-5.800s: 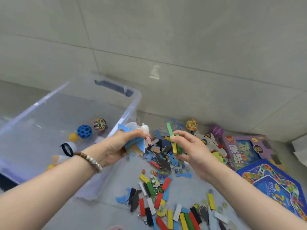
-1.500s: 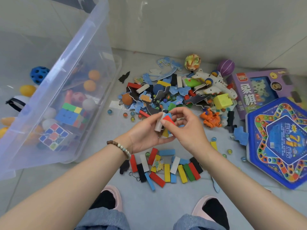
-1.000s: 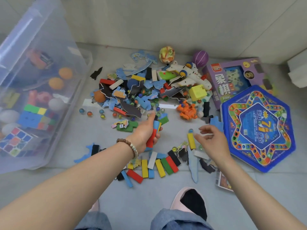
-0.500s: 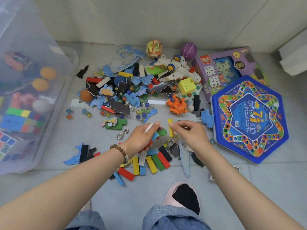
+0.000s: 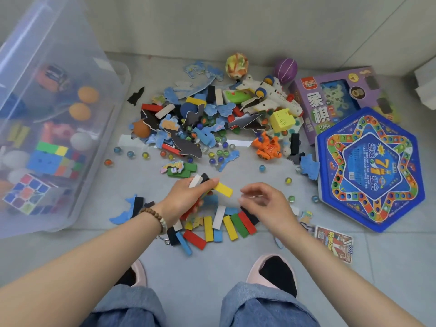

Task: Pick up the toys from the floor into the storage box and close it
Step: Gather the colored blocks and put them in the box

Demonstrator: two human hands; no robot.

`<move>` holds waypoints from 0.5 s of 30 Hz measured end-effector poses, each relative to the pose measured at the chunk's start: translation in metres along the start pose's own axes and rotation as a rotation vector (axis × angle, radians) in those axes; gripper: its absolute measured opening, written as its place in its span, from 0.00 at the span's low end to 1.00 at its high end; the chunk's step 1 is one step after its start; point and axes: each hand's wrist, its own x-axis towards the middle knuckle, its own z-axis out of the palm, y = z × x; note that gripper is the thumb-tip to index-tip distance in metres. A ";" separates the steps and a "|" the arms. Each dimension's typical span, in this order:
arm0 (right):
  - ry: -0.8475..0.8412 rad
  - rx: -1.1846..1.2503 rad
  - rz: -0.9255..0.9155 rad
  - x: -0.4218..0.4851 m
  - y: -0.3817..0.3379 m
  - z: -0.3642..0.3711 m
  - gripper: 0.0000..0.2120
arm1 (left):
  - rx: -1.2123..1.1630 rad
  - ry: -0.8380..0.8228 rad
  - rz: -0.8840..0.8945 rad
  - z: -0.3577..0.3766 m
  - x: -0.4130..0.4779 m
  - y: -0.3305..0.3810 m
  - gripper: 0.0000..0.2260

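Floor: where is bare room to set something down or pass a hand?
Bare: the strip between the storage box wall and the domino blocks; the tiles around the slippers; the tiles below the hexagonal board, right of the card. Crowded: the puzzle-piece pile by the wall, with marbles before it.

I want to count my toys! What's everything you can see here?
box: one, clear, left, part full
blocks: many, mixed colours, floor, front
puzzle pieces: many, blue and black, middle
marbles: many, mixed, scattered
balls: two, patchy and purple, at back
plane: one, white, at back
game box: one, purple, right
board: one, blue, right
left hand: one, holds blocks
right hand: one, empty, beside it
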 end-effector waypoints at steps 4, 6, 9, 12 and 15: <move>0.021 -0.435 -0.130 -0.037 0.037 0.007 0.21 | 0.045 0.057 -0.012 -0.014 -0.011 -0.012 0.17; 0.044 -0.527 -0.155 -0.042 0.047 0.015 0.27 | 0.012 0.062 -0.026 -0.018 -0.016 -0.014 0.17; 0.130 -0.648 -0.208 -0.033 0.050 0.029 0.29 | -0.008 0.070 -0.029 -0.023 -0.024 -0.018 0.18; 0.187 -0.690 -0.229 -0.022 0.049 0.038 0.28 | -0.032 0.084 -0.031 -0.026 -0.031 -0.023 0.17; 0.218 -0.753 -0.237 -0.015 0.048 0.043 0.26 | -0.041 0.095 -0.034 -0.025 -0.038 -0.026 0.16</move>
